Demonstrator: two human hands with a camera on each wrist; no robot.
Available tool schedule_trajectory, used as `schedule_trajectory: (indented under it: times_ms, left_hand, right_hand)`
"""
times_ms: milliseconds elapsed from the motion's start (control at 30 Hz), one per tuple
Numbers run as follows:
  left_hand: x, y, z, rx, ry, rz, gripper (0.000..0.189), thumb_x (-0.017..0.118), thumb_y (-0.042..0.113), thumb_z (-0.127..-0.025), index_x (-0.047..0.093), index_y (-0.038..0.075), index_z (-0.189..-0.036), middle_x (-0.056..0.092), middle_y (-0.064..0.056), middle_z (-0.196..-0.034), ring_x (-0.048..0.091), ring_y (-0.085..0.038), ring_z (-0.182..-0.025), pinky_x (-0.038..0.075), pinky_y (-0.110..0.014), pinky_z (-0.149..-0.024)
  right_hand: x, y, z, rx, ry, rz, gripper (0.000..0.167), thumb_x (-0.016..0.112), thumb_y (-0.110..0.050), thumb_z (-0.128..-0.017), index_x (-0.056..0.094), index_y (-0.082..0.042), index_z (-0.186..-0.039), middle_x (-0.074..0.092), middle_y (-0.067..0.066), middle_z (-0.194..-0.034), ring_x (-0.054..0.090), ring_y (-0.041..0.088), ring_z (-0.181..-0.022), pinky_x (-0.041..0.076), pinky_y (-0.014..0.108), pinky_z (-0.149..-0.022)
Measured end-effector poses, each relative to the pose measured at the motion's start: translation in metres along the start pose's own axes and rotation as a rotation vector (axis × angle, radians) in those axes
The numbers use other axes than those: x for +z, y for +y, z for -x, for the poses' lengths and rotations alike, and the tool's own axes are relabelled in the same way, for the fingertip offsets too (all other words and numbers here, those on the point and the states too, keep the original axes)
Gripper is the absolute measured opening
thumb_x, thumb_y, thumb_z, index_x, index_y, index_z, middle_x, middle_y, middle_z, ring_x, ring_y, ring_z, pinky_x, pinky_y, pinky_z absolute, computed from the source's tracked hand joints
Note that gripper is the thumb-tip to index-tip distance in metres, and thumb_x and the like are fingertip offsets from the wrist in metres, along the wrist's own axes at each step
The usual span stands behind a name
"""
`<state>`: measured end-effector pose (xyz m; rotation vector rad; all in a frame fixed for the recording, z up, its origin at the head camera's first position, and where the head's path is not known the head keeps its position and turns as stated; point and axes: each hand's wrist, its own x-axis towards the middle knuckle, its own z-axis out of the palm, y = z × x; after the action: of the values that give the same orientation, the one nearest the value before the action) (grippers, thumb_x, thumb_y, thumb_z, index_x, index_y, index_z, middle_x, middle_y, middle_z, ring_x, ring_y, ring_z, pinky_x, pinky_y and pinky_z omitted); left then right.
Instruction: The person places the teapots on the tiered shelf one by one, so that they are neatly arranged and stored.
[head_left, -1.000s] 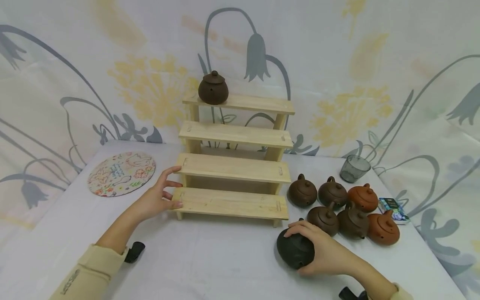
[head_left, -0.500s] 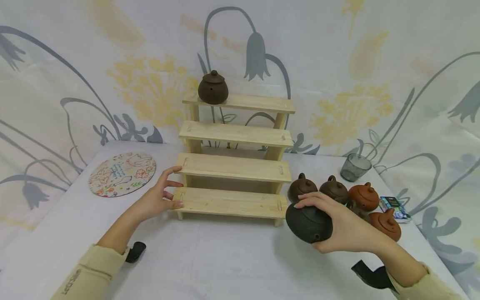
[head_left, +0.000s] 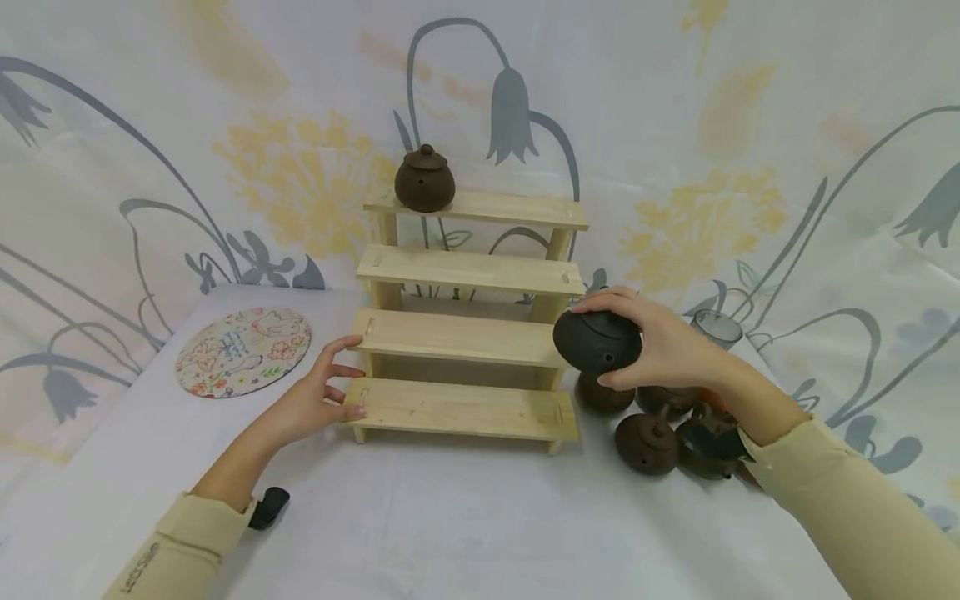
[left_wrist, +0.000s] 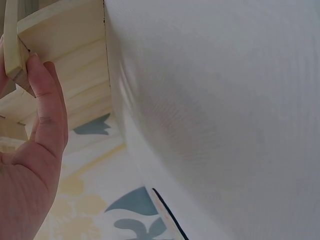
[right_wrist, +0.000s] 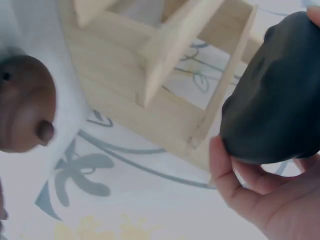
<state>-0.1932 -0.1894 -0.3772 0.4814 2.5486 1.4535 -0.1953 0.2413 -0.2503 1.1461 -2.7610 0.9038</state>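
Note:
My right hand point(head_left: 660, 350) grips a black teapot point(head_left: 597, 343) round its body, in the air by the right end of the stand's second step from the bottom. In the right wrist view the teapot point(right_wrist: 280, 95) is tilted, with fingers curled under it. A stepped wooden display stand point(head_left: 465, 337) stands mid-table. Its left end is held by my left hand point(head_left: 311, 408), the thumb at the lowest step. In the left wrist view fingertips point(left_wrist: 40, 75) lie against a board's end. One brown teapot point(head_left: 424, 179) sits at the left of the top step.
Several teapots, among them a brown one point(head_left: 647, 443), crowd the table right of the stand, partly covered by my right arm. Behind them is a grey glass cup point(head_left: 717, 327). A round floral mat point(head_left: 243, 352) lies at the left. Patterned cloth hangs behind.
My right hand has lifted the black teapot off the table and carried it up, towards the back, beside the stand. The left hand stays at the stand's left end.

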Motion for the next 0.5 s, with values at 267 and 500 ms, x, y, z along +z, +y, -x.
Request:
schedule_trajectory:
  times_ms: [267,500]
  left_hand:
    - [0.000,0.002,-0.001,-0.004,0.002,-0.004,0.094,0.075,0.007,-0.078,0.012,0.027,-0.145,0.047,-0.027,-0.127,0.059,-0.024,-0.079,0.045,-0.037,-0.065]
    - [0.000,0.000,0.000,-0.010,0.005,0.000,0.094,0.076,0.007,-0.077,0.012,0.026,-0.145,0.047,-0.027,-0.127,0.059,-0.024,-0.078,0.045,-0.037,-0.065]
  right_hand:
    - [-0.021,0.000,-0.048,0.032,0.030,-0.036,0.074,0.080,-0.006,-0.065,0.046,-0.013,-0.129,0.050,0.008,-0.122,0.050,0.023,-0.093,0.039,0.042,-0.077]
    - [-0.036,0.003,-0.089,0.043,0.086,-0.007,0.072,0.078,-0.007,-0.066,0.046,-0.010,-0.130,0.046,0.010,-0.125,0.046,0.026,-0.100,0.037,0.045,-0.081]
